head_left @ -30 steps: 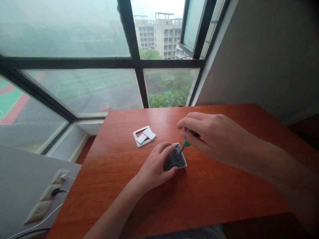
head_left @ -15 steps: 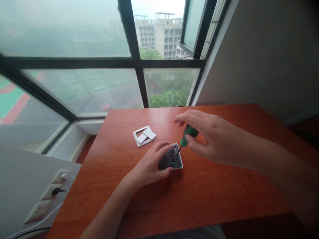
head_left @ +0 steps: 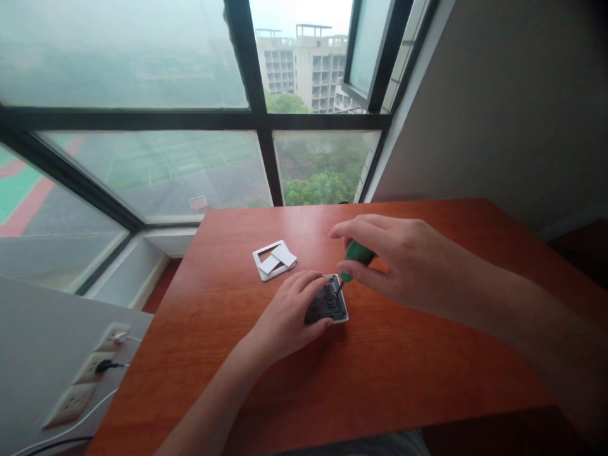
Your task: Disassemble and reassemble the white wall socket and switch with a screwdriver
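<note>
A small square wall switch (head_left: pixel 329 305), white at the rim with a dark grey inside facing up, lies on the table. My left hand (head_left: pixel 285 316) grips it from the left, fingers on its far edge and thumb on its near edge. In my right hand (head_left: pixel 403 253) is a screwdriver (head_left: pixel 360 253) with a green handle, held between thumb and fingers. The handle leans up to the right. Its thin metal shaft runs down to the right part of the switch; exactly what the tip touches is too small to see.
Beyond my left hand lies a white square frame (head_left: pixel 259 258) with two small white plates (head_left: pixel 284 256) on it. All this rests on a reddish-brown wooden table (head_left: pixel 380 373). Windows stand behind it. Wall sockets (head_left: pixel 90 367) with plugs and cables are at the lower left.
My right thumb has shifted left along the screwdriver, and the handle sits slightly further left. My left hand still holds the switch in nearly the same spot.
</note>
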Available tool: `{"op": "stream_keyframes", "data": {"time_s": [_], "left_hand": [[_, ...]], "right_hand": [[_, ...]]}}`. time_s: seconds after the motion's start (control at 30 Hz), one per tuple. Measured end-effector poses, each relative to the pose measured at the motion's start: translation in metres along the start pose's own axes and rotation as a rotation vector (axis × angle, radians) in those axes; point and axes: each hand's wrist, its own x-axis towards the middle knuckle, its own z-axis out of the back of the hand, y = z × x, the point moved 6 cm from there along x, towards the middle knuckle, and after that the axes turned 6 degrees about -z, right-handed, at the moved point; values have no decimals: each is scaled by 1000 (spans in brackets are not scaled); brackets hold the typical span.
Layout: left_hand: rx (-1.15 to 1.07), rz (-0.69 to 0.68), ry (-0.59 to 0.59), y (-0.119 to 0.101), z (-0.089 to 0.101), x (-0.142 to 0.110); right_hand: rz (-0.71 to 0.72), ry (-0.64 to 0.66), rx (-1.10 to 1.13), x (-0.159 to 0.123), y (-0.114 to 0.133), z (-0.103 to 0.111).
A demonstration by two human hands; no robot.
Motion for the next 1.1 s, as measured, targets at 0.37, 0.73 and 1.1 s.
{"op": "stream_keyframes", "data": {"time_s": [0.37, 0.73, 1.1], "left_hand": [[-71, 17, 11, 0, 1, 2], [-51, 9, 3, 2, -1, 0], [-64, 8, -11, 4, -1, 0]], "right_hand": [[-65, 43, -122, -4, 0, 2], [-189, -37, -323, -1, -3, 3], [-152, -73, -333, -2, 1, 0]]}}
